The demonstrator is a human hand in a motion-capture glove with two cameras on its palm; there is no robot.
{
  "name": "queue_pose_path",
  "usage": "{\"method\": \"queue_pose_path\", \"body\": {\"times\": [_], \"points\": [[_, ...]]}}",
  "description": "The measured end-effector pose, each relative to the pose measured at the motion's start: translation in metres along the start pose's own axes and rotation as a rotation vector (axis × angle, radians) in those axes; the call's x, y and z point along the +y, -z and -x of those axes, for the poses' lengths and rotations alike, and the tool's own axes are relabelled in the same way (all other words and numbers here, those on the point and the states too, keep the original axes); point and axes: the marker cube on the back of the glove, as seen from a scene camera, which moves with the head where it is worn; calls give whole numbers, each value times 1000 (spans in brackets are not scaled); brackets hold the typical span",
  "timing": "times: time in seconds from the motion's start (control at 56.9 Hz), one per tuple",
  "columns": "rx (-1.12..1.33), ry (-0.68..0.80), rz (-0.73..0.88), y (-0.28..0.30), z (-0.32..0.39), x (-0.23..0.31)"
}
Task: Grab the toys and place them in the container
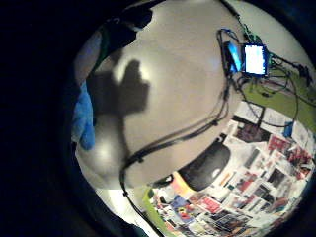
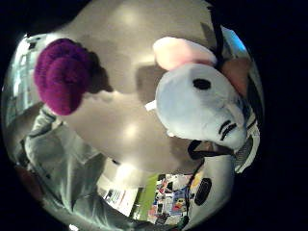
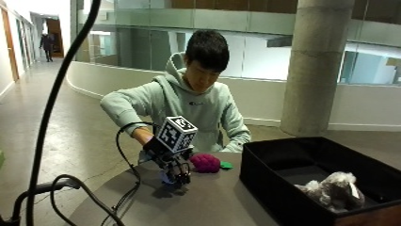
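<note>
My gloved right hand hangs just above the grey table, left of the middle, its fingers curled down round a blue-grey plush toy. Close to the palm, that plush shows pink ears and a black eye, and a blue part of it sits at the palm's edge. A purple knobbly toy lies on the table just right of the hand. The black container stands at the table's right side, with a grey furry toy lying inside it.
A small green piece lies against the purple toy, between it and the container's left wall. The person's bare left arm reaches down behind the table near that corner. The table's near edge runs below the hand.
</note>
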Motion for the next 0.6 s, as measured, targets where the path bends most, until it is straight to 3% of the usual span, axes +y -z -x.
{"method": "queue_pose_path", "body": {"times": [0.264, 0.405, 0.598], "points": [[-190, -10, -81, 53, 40, 7], [-221, -12, -193, 131, 47, 0], [-213, -26, -464, 260, 76, -35]]}}
